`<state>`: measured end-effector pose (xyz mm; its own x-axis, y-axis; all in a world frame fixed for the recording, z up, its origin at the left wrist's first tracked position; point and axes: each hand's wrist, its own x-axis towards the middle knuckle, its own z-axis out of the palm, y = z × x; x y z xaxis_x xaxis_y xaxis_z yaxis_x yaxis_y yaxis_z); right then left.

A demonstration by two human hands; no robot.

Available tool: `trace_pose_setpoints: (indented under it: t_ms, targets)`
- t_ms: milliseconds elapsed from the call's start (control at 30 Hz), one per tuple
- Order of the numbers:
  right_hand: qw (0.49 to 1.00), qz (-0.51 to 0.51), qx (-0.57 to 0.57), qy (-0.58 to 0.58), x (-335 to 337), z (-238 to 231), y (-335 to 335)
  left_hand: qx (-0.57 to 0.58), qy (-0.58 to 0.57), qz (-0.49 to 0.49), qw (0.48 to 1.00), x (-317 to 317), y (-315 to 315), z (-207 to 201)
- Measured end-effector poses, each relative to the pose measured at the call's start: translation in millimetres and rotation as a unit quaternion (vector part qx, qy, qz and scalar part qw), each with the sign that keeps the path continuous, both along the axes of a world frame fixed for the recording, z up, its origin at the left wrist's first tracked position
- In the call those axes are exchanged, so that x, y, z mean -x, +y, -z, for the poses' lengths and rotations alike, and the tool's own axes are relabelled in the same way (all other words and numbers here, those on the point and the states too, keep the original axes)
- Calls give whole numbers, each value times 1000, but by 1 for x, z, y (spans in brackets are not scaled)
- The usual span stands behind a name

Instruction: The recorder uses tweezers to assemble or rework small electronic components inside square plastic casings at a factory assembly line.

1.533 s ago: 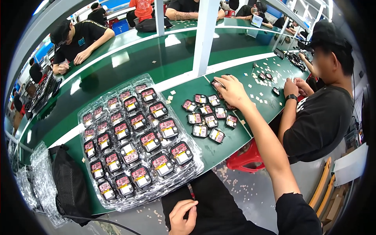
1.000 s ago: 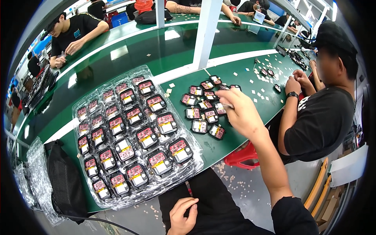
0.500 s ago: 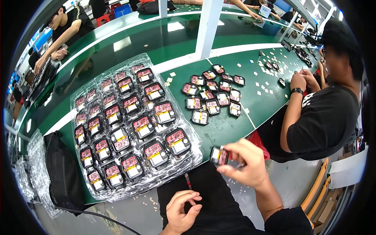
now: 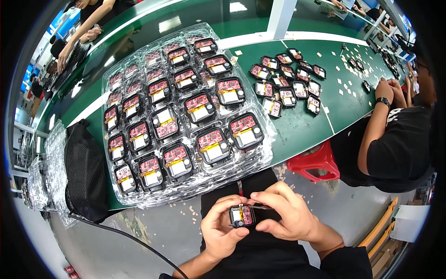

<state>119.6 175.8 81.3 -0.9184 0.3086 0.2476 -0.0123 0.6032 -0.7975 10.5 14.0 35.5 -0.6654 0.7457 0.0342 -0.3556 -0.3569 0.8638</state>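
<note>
A black-framed module (image 4: pixel 242 215) is at lower centre, gripped by the curled left hand (image 4: pixel 220 230); the half-closed right hand (image 4: pixel 289 214) is just beside it, its hold unclear. Left of centre, a clear tray (image 4: pixel 263 148) lies on the green surface (image 4: pixel 297 140).

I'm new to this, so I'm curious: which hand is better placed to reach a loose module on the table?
Probably the right hand: it is nearer the loose modules on the green table, while the left hand holds another module.
</note>
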Motion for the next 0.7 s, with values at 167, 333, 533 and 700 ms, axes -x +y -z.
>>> trace_pose_setpoints:
  t_ms: [167,333,533,700]
  targets:
    - [983,72,-157,69,5,8,-8,-39,-74,-17,996,-2,3,0]
    - [958,81,-255,105,2,19,-6,-40,-67,-11,997,1,3,2]
    - [939,83,-305,135,3,23,-4,21,-76,-37,996,-1,6,1]
    - [943,73,-298,132,3,23,-3,-33,-61,13,998,1,3,6]
